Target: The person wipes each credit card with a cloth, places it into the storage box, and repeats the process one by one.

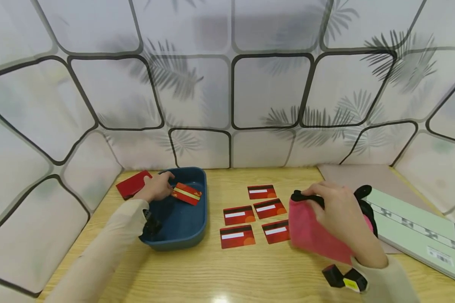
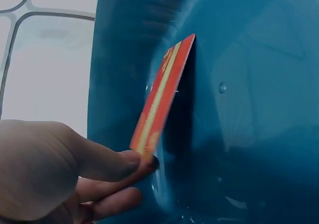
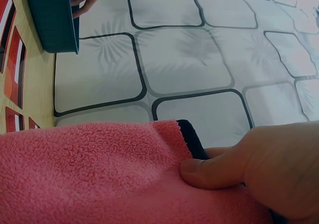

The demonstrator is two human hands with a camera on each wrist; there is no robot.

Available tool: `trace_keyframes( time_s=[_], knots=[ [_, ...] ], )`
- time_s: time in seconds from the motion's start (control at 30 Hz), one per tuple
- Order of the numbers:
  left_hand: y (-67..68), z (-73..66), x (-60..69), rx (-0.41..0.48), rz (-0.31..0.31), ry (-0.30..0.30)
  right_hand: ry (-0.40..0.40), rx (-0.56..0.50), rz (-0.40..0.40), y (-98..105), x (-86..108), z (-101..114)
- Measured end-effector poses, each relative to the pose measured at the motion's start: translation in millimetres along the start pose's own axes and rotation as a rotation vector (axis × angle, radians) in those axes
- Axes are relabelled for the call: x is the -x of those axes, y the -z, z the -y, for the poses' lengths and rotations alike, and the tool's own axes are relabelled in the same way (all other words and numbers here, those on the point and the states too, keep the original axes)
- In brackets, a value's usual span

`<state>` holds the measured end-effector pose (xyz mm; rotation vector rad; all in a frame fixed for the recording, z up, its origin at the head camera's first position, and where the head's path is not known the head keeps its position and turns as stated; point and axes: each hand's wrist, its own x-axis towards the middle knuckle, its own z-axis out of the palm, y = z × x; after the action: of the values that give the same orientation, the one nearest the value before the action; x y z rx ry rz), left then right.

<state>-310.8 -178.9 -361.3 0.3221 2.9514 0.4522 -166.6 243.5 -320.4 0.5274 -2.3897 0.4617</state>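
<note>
Your left hand (image 1: 156, 188) pinches one end of the striped card (image 1: 187, 193), its long axis running rightward within the blue basin (image 1: 183, 223); your right hand (image 1: 337, 207), farther off, grips pink cloth (image 1: 312, 229).

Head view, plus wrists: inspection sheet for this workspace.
Surface: pale wood-grain tabletop.
Job's things: yellow-striped red card in a blue rounded plastic bin; five black-striped red cards flat on the tabletop; pink fleecy fabric item with black edging.
Clutter: flat red rectangular item left of the bin; flat pale green rectangular item at right.
Hands: left hand pinches the yellow-striped red card; right hand grips the pink fleecy fabric item near its edging.
Cables: nothing seen.
Surroundings: white backdrop with dark outlines and grey leaf print.
</note>
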Motion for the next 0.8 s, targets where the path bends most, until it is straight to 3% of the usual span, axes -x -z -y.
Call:
trace_keyframes(
  time_s=[0.17, 0.3, 0.37, 0.47, 0.6, 0.7, 0.8],
  knots=[
    [5.3, 2.4, 3.7, -0.034, 0.068, 0.013, 0.013, -0.003, -0.011, -1, -1.8, 2],
    [4.6, 1.3, 3.2, -0.045, 0.091, -0.079, 0.001, 0.005, 0.001, 3, -0.8, 3],
    [3.2, 0.1, 4.2, -0.054, 0.074, -0.116, -0.009, 0.005, 0.009, 4, 0.5, 3],
    [2.4, -2.1, 6.0, -0.038, -0.01, -0.13, -0.007, 0.001, 0.007, 3, 1.3, 2],
    [8.7, -2.9, 14.2, 0.051, -0.108, -0.174, 0.014, -0.009, -0.003, 2, 0.5, 2],
    [13.7, -11.5, 22.4, 0.133, -0.119, -0.261, 0.022, -0.006, -0.012, 2, -0.3, 2],
    [17.0, -32.6, 32.2, 0.203, -0.071, -0.313, 0.003, -0.005, -0.013, 4, 1.9, 0]
  ],
)
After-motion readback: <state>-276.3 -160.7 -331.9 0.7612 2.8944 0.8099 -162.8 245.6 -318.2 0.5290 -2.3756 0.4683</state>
